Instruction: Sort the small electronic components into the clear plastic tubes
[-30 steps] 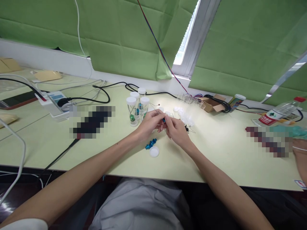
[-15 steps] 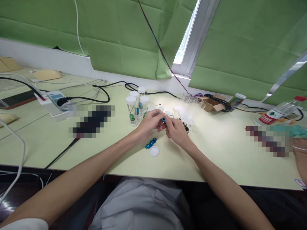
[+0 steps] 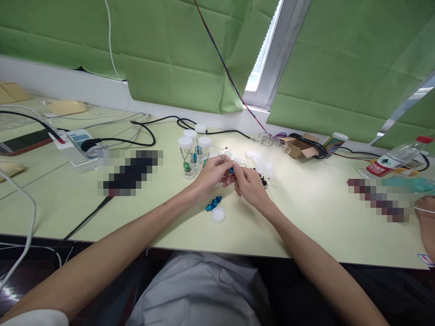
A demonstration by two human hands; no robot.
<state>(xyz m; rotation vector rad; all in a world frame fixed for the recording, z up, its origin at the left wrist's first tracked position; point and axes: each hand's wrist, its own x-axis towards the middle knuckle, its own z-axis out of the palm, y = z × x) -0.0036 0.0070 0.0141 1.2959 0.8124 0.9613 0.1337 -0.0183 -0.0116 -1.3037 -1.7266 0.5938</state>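
My left hand (image 3: 217, 170) and my right hand (image 3: 247, 180) meet above the table, both closed around a small blue metallic piece (image 3: 231, 170). Fingers hide most of that piece, and a thin wire shows near the left fingertips. Closer to me lie several similar blue metallic pieces (image 3: 214, 203) in a short row. Beside them rests a round white cap (image 3: 218, 214). Several clear tubes with white caps (image 3: 186, 158) stand left of my hands, with green or blue pieces and wires inside. Small black parts (image 3: 263, 181) lie partly hidden behind my right hand.
White caps (image 3: 251, 155) and clear tubes (image 3: 270, 141) are behind my hands. An open cardboard box (image 3: 304, 147) with black cable sits at the back. A power strip (image 3: 79, 145) is on the left. A water bottle (image 3: 396, 158) and another person's arm (image 3: 427, 222) are at right.
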